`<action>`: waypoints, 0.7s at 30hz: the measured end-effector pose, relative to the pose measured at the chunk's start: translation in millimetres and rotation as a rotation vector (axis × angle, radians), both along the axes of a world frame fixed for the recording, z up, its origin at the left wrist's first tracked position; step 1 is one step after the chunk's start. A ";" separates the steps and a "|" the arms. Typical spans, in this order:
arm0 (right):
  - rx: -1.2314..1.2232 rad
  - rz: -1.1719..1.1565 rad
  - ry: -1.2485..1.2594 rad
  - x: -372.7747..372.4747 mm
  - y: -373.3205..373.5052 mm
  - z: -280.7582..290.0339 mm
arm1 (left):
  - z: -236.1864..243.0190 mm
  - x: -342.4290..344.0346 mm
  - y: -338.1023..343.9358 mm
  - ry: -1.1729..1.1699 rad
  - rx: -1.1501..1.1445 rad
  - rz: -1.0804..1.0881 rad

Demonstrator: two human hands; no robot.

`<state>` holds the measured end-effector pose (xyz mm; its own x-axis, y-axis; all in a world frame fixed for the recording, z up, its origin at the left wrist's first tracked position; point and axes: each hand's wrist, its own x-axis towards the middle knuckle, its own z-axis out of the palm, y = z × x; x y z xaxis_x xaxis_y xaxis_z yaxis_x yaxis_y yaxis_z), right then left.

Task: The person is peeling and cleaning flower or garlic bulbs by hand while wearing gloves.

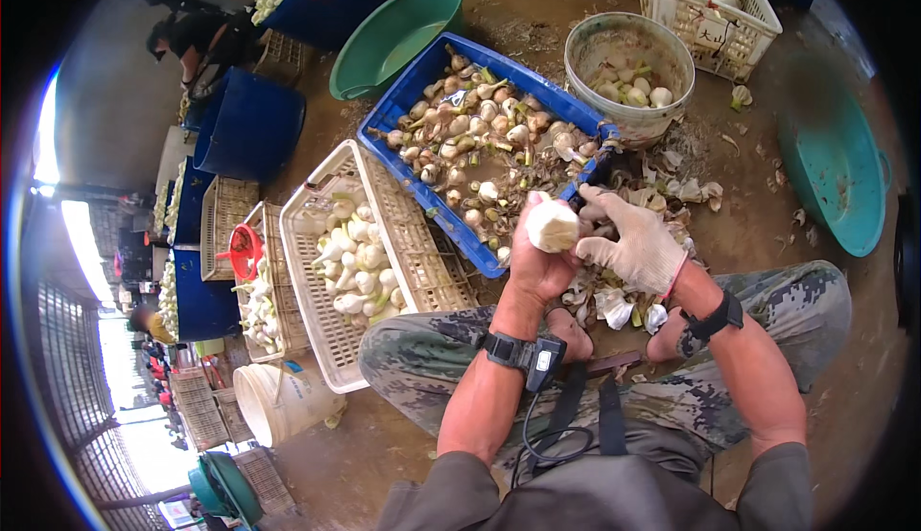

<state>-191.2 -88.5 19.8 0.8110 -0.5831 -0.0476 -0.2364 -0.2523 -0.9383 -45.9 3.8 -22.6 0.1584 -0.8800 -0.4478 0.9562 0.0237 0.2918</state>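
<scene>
My bare left hand (540,260) is closed around a pale, peeled garlic bulb (553,226), held up over the near corner of a blue crate (389,181). Right beside it, my right hand (633,243) wears a whitish glove. Its fingers are curled and its thumb reaches toward the left hand's fingertips. Whatever those gloved fingers may hold is hidden. Unpeeled garlic bulbs (499,120) with stems and dry husks lie in the blue crate. Torn garlic skins (614,306) are heaped on the ground below my hands, between my feet.
To the left, a white slatted crate (309,315) holds trimmed garlic. Beyond the blue crate stand a dirty white bucket (628,40) with some bulbs and a green tub (398,37). Another green tub (837,171) lies right. A white bucket (273,406) stands lower left. People work farther off.
</scene>
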 end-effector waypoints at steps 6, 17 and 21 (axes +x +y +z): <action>-0.069 -0.122 0.044 -5.2 -2.6 -5.2 | -8.0 1.1 -3.1 -0.164 0.120 -0.012; -0.253 0.046 0.239 -5.9 8.8 -16.8 | -21.6 31.2 0.9 -0.083 0.056 0.334; -0.230 0.095 0.197 -6.6 12.6 -14.2 | -6.4 76.3 12.1 0.030 -0.010 0.563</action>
<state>-197.8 -75.9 5.6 0.8507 -0.5188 -0.0848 -0.3730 -0.4822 -0.7927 30.4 15.8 -29.0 0.5919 -0.6679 -0.4512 0.8032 0.5353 0.2613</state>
